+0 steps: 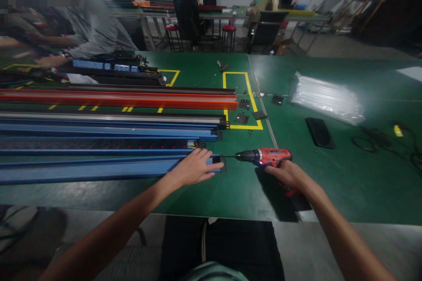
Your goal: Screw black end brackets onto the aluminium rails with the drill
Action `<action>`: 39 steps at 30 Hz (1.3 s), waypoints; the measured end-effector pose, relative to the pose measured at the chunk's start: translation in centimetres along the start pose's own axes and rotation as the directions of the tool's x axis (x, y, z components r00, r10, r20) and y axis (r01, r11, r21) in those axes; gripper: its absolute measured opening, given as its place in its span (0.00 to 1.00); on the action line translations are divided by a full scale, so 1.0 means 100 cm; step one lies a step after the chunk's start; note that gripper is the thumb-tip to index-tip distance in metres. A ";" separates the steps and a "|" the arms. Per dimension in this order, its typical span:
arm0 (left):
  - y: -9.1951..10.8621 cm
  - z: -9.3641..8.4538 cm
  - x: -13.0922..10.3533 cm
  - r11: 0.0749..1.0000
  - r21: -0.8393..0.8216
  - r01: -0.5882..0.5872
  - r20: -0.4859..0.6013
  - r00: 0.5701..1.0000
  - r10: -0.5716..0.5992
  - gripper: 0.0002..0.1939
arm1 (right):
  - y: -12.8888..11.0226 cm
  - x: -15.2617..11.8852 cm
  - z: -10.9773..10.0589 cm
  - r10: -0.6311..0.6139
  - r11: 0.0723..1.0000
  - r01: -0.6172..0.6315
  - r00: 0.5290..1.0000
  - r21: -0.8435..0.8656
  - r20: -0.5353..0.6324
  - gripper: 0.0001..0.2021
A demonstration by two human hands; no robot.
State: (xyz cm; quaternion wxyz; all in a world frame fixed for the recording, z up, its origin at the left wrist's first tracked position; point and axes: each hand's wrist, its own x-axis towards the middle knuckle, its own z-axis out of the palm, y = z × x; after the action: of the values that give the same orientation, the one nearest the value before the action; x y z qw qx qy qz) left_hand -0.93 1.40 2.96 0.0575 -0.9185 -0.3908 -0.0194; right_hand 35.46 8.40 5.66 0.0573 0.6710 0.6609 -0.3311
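My right hand (287,174) is wrapped round the handle of a red and black power drill (275,155). The drill points left, and its long bit reaches the black end piece (223,164) of the nearest blue profile (132,169). Fingers spread, my left hand (197,167) rests on that profile close to its end. Just behind lies a blue profile with a black strip (158,144) and some small wires at its end. More blue profiles (184,131) lie further back, side by side.
Orange profiles (165,100) lie behind the blue ones. Small black plates (242,118) sit near yellow tape. To the right are a black phone-like object (319,132), plastic-wrapped strips (328,96) and dark cables (369,139). A person's arm (89,44) reaches in at the back left.
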 end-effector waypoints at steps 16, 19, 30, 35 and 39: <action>0.001 -0.003 0.001 1.000 0.000 0.013 -0.002 1.000 -0.013 0.24 | 0.000 0.002 0.001 0.037 0.999 -0.037 0.999 -0.018 0.003 0.17; 0.002 -0.003 0.001 1.000 0.013 0.016 -0.005 1.000 -0.016 0.24 | -0.001 0.001 0.000 0.050 0.999 -0.050 0.999 -0.012 0.013 0.17; 0.003 0.002 -0.001 0.998 0.061 0.022 -0.022 1.000 -0.021 0.25 | 0.001 0.003 0.004 0.007 1.000 -0.008 0.999 -0.016 -0.034 0.18; 0.004 0.002 -0.001 0.997 0.073 0.023 -0.022 1.000 -0.022 0.24 | 0.007 0.006 0.005 -0.019 1.000 0.019 0.999 0.007 -0.029 0.19; 0.004 0.002 -0.001 0.996 0.090 0.022 -0.016 1.000 -0.021 0.25 | 0.007 0.007 0.003 -0.005 1.000 0.005 1.000 -0.008 -0.021 0.19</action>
State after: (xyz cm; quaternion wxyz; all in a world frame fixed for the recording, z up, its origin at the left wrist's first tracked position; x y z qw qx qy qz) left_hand -0.74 1.10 2.70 0.1016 -0.9104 -0.4009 -0.0090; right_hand 35.91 8.75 4.79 0.0521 0.6724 0.6645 -0.3218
